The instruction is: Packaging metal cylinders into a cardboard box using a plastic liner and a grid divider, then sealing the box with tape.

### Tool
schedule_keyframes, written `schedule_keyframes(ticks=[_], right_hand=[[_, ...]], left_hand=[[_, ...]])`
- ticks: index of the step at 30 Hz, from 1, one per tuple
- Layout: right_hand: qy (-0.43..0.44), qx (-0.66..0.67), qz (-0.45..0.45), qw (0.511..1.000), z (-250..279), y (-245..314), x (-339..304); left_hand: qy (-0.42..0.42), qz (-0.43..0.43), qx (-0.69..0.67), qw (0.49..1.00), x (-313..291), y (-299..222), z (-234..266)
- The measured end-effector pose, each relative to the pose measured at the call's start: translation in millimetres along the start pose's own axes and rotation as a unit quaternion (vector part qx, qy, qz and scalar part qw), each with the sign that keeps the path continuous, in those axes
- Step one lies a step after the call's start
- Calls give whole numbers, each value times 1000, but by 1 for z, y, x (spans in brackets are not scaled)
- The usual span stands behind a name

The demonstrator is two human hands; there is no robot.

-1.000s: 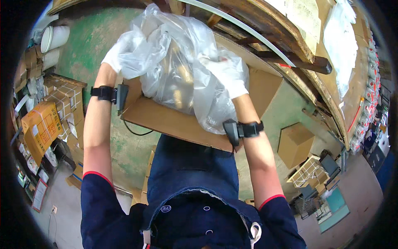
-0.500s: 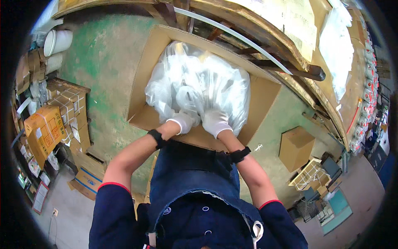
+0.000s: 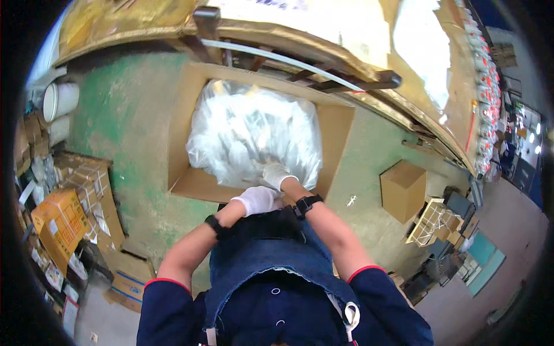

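An open cardboard box stands on the floor before me. In it lies a bulging clear plastic bag with whitish contents that I cannot make out. Both my hands wear white gloves. My right hand rests at the near side of the bag, its fingers bent into the plastic and partly hidden. My left hand is closed at the box's near edge, just below and left of the right hand. Whatever it may hold is hidden.
A wooden workbench with papers runs along the far side. To the right a closed carton sits on the floor. Strapped cartons and a white bucket stand at the left.
My left hand has come back from the bag to the box's near edge. My right hand has shifted left along the bag. The plastic now lies flatter and more spread out.
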State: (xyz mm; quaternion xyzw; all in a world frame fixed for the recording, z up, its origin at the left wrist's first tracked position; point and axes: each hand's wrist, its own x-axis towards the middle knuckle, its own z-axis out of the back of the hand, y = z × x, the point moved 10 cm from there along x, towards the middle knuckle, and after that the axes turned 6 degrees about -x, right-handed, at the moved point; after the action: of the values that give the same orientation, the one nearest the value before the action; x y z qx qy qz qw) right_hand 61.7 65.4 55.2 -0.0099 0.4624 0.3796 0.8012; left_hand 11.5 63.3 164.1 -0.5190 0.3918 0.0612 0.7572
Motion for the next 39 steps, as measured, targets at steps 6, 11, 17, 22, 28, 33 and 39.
schedule_keyframes(ticks=[6, 11, 17, 22, 28, 33, 39], right_hand=[[118, 12, 101, 988, 66, 28, -93], [59, 178, 166, 968, 147, -14, -178], [-65, 124, 105, 985, 204, -192, -266], [-139, 378, 26, 915, 223, -361, -325], [-164, 564, -15, 809, 246, -407, -356], [-118, 461, 44, 879, 256, -407, -340], [-222, 346, -22, 911, 330, -434, -314]], left_hand=[[-142, 16, -111, 983, -49, -18, 33], [-204, 173, -253, 930, -38, -22, -17], [-120, 55, -376, 917, 44, -219, -54], [-164, -93, -211, 959, 113, -398, 20], [-287, -292, -296, 863, 118, -508, 181], [-416, -311, -305, 798, 115, -519, 356], [-648, -307, -264, 645, 60, -514, 585]])
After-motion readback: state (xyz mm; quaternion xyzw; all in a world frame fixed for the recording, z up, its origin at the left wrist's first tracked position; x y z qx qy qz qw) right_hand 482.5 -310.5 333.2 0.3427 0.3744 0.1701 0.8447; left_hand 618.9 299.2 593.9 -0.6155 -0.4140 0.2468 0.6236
